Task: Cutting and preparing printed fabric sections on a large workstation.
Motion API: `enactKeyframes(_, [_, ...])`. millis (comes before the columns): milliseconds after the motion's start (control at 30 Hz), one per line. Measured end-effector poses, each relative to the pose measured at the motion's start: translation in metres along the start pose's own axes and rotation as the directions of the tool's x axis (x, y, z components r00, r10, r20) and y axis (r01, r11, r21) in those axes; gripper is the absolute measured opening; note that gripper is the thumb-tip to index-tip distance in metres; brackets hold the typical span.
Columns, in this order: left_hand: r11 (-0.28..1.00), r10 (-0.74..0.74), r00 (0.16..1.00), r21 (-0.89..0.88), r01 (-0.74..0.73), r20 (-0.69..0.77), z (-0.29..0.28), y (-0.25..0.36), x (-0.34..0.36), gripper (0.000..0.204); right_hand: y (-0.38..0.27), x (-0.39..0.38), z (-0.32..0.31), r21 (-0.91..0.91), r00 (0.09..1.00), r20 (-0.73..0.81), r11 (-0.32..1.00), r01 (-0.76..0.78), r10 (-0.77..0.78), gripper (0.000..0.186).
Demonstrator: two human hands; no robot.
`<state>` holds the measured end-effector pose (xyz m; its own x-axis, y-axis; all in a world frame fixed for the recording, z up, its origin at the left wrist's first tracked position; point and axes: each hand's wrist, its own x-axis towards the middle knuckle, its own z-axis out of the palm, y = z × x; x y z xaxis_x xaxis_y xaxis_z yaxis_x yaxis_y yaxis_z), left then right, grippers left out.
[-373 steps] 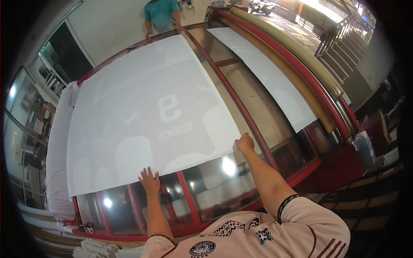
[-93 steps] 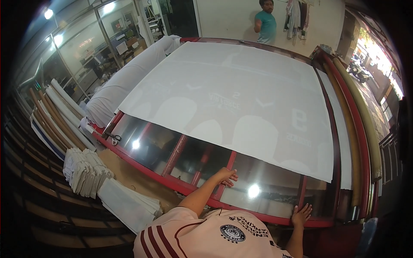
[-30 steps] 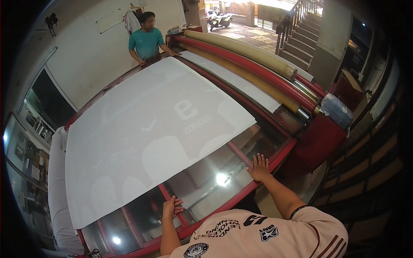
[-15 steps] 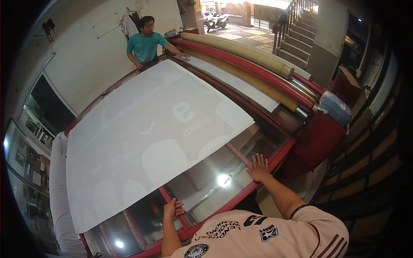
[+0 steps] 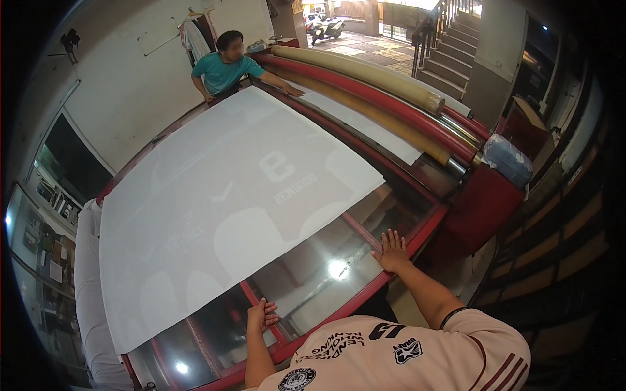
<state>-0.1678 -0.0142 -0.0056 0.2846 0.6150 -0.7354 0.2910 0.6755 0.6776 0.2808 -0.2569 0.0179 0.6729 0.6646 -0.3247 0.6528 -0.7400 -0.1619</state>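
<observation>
A large white sheet (image 5: 195, 189) lies over a red-framed table (image 5: 365, 294) with a shiny, see-through-looking top. Faint grey garment shapes show through the sheet. My right hand (image 5: 392, 252) rests flat on the table's near right border, fingers spread, short of the sheet's edge. Further left, my left hand (image 5: 263, 315) lies at the near border beside a red crossbar (image 5: 250, 293), its fingers stretched out and holding nothing. Neither hand touches the sheet.
Across the table a person in a teal shirt (image 5: 225, 70) reaches one hand to a white strip (image 5: 358, 117) beside the long rollers (image 5: 365, 85). A plastic-wrapped bundle (image 5: 507, 161) sits at the rollers' right end. White cloth (image 5: 91, 293) hangs along the left side.
The person across the table has leaned to the right, and their reaching hand has slid a little rightward along the strip. My hands stay practically in place.
</observation>
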Motion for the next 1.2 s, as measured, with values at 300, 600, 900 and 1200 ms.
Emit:
enactKeyframes(300, [1.0,0.007,1.0,0.015,-0.007,-0.002,0.0,0.0,0.001,0.05,0.002,0.002,0.002,0.006,1.0,-0.009,1.0,0.009,-0.009,0.089])
enactKeyframes(600, [0.999,-0.017,1.0,-0.033,0.017,0.011,-0.003,0.0,0.002,0.053,0.004,0.003,0.003,0.014,1.0,0.004,1.0,-0.001,0.001,0.088])
enactKeyframes(900, [1.0,-0.024,0.993,-0.004,0.024,-0.115,0.005,0.001,0.004,0.053,-0.002,0.0,-0.025,0.001,0.99,-0.137,1.0,0.029,-0.029,0.081])
enactKeyframes(1200, [0.682,0.717,0.459,0.663,-0.309,-0.524,0.094,-0.025,0.0,0.045,0.067,0.132,-0.101,0.339,0.982,-0.187,0.94,0.041,0.025,0.073])
